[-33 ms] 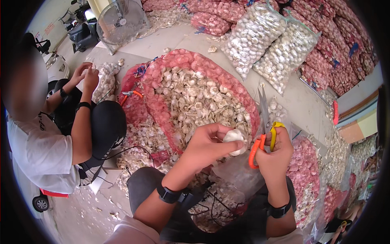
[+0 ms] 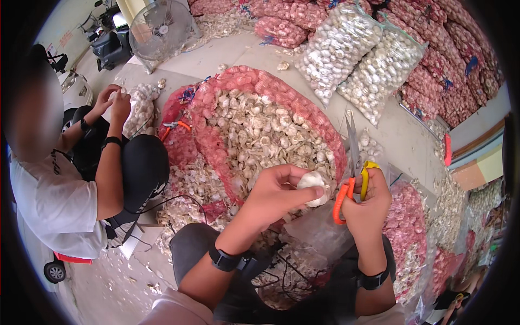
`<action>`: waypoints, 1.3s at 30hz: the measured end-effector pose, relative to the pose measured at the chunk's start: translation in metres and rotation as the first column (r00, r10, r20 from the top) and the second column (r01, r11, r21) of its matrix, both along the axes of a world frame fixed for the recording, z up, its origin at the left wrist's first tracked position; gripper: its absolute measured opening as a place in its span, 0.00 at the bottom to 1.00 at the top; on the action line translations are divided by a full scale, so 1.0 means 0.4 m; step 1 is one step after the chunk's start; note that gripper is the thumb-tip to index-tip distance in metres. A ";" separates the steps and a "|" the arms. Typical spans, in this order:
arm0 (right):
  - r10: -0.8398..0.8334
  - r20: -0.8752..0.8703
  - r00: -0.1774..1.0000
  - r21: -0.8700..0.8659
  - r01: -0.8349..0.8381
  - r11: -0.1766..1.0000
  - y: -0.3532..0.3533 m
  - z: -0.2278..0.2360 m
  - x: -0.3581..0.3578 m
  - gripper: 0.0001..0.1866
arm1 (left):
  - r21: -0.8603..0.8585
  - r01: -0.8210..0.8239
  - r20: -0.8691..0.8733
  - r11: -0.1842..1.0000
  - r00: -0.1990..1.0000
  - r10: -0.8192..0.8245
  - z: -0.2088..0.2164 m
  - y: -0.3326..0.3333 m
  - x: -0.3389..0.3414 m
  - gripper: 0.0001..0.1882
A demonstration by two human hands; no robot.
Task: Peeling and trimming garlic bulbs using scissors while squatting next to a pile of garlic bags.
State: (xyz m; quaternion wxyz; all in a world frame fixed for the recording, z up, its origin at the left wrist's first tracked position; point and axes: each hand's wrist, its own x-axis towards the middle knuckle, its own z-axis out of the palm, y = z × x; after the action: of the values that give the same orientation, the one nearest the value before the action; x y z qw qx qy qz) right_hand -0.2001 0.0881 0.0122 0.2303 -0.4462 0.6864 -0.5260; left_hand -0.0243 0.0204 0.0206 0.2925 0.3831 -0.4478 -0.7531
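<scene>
A white garlic bulb (image 2: 312,188) is gripped between the thumb and fingers of my left hand (image 2: 276,195). Just to its right, my right hand (image 2: 369,203) is closed round the handles of a pair of scissors (image 2: 353,149), one handle orange and one yellow. The scissor blades point up and away from me, slightly parted, and stand clear of the bulb. Beyond both hands lies an opened red mesh sack (image 2: 246,76) full of loose garlic bulbs (image 2: 271,127). A clear plastic bag (image 2: 325,233) hangs below my hands, over my lap.
At the left a seated co-worker (image 2: 65,189) holds something small and pale. Orange-handled pliers-like cutters (image 2: 176,125) rest on the mesh. Two clear bags of bulbs (image 2: 341,49) lie ahead, before stacked red sacks (image 2: 460,54). A fan (image 2: 162,30) stands far left; garlic skins (image 2: 189,216) litter the floor.
Almost nothing differs. The scissors in my right hand have tilted very slightly, and the co-worker's hands have shifted a little.
</scene>
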 end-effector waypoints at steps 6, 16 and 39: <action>0.092 0.240 0.967 -0.104 -0.068 0.992 -0.012 0.001 0.037 0.18 | 0.011 -0.135 -0.065 0.991 0.989 0.135 -0.012 0.002 0.015 0.18; 0.137 -0.395 0.909 -0.205 -0.232 0.951 -0.023 0.022 0.087 0.20 | -0.056 -0.154 -0.037 0.987 0.988 0.152 -0.018 0.004 0.045 0.11; 0.093 0.405 0.909 -0.066 -0.072 0.995 -0.059 0.010 0.096 0.11 | 0.049 -0.093 -0.063 0.994 0.993 0.096 0.009 0.004 0.098 0.15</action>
State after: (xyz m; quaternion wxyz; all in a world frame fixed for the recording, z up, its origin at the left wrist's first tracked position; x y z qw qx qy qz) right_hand -0.1618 0.0646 0.0160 0.3793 -0.3610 0.5905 -0.6142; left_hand 0.0150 0.0219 0.0243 0.3332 0.3855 -0.4018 -0.7608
